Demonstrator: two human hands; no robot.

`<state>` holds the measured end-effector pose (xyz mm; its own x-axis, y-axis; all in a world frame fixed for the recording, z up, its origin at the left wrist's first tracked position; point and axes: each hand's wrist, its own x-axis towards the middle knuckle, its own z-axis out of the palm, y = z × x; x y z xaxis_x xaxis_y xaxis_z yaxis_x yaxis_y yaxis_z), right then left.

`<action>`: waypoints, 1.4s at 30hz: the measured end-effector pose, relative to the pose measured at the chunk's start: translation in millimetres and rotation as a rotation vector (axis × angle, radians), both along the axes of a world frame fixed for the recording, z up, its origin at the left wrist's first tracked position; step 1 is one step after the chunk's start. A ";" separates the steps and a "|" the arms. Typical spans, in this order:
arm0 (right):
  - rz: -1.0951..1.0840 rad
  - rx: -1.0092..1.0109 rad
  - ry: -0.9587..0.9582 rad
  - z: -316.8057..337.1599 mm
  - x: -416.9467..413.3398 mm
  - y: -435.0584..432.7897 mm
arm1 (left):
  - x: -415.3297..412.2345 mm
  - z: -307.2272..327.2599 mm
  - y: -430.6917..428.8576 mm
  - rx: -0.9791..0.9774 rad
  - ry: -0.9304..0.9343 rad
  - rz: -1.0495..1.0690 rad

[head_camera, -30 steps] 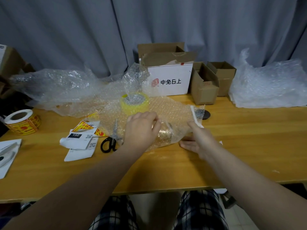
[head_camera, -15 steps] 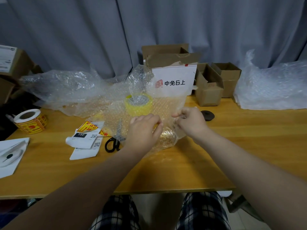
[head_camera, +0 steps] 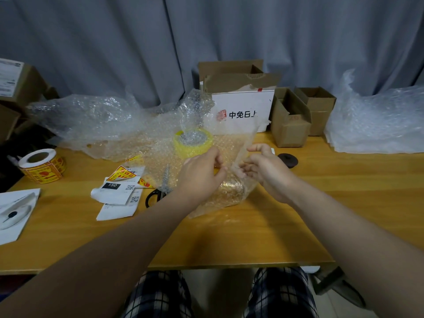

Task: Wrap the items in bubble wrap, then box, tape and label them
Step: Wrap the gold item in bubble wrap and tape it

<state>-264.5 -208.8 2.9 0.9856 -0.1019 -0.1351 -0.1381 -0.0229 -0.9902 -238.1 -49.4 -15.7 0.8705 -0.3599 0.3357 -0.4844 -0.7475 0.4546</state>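
Near the middle of the frame, the two hands meet over a sheet of bubble wrap (head_camera: pixel 231 145) on the desk (head_camera: pixel 252 237). The left hand (head_camera: pixel 202 177) shows its back to the camera, and its fingers are curled onto the sheet's edge, pinching it. The right hand (head_camera: pixel 268 173) is just beside it, palm turned toward the left hand, thumb raised and fingers loosely bent against the film. They show partly through the film, and I cannot tell whether this hand grips the sheet or only touches it. Between the hands the sheet stands up from the desk toward the white box (head_camera: pixel 243 111) behind it.

A gold-coloured item (head_camera: pixel 231 190) lies under the wrap on the desk, just below the two hands and partly hidden by the left one.

A yellow tape roll (head_camera: pixel 192 143) sits just above the left hand with wrap draped around it. Scissors (head_camera: pixel 156 195) lie left of the left wrist, next to some paper slips (head_camera: pixel 117 191). A roll of yellow labels (head_camera: pixel 42 166) stands at the left edge of the desk. More crumpled wrap (head_camera: pixel 96 118) fills the upper left of the desk. Two small cardboard boxes (head_camera: pixel 290 120) stand right of the white box, and a black disc (head_camera: pixel 288 160) lies near the right hand. A stack of wrap (head_camera: pixel 378 125) lies at the far right.
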 end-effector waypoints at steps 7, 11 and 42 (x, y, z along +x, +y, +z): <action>0.062 -0.089 0.024 3.8 5.2 2.6 | 3.7 8.8 2.4 0.322 -0.071 -0.228; 0.085 -0.165 0.016 1.8 5.3 3.6 | 4.9 7.3 6.1 0.359 -0.047 -0.257; 0.176 -0.389 -0.440 -27.5 3.4 -4.5 | -5.7 -2.2 10.2 -0.036 -0.037 -0.046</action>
<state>-261.1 -213.3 -24.6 0.9471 0.1071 0.3027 0.3203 -0.3794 -0.8680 -243.8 -39.1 -17.9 0.8402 -0.3859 0.3809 -0.5345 -0.7077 0.4620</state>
